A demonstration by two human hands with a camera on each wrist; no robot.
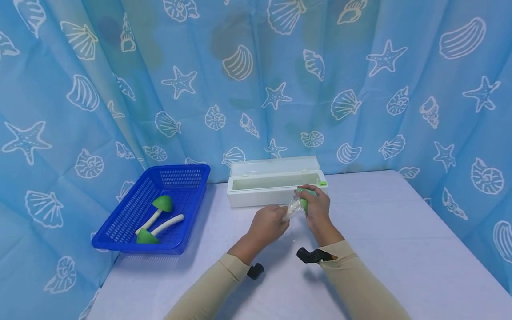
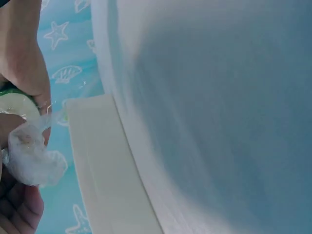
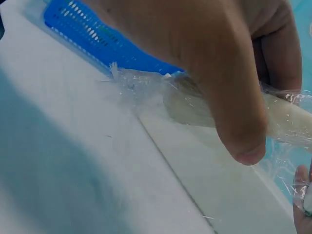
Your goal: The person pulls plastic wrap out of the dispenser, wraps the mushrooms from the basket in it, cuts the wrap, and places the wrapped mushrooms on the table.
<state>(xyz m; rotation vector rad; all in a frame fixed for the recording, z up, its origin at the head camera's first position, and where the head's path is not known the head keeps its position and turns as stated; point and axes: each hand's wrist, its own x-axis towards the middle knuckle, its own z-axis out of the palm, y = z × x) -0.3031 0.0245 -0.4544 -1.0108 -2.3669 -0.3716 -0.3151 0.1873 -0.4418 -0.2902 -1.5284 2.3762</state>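
Observation:
Both hands hold a toy mushroom in clear plastic film, just in front of a long white box. My left hand grips its pale stem through the film. My right hand holds the green cap, which its fingers partly cover. In the left wrist view, crumpled film bunches around the stem. A loose, twisted end of film sticks out past the left hand in the right wrist view.
The white box stands behind the hands, its lid raised and a green piece at its right end. At left, a blue basket contains two green-capped mushrooms. A shell-patterned curtain hangs behind the white-covered table.

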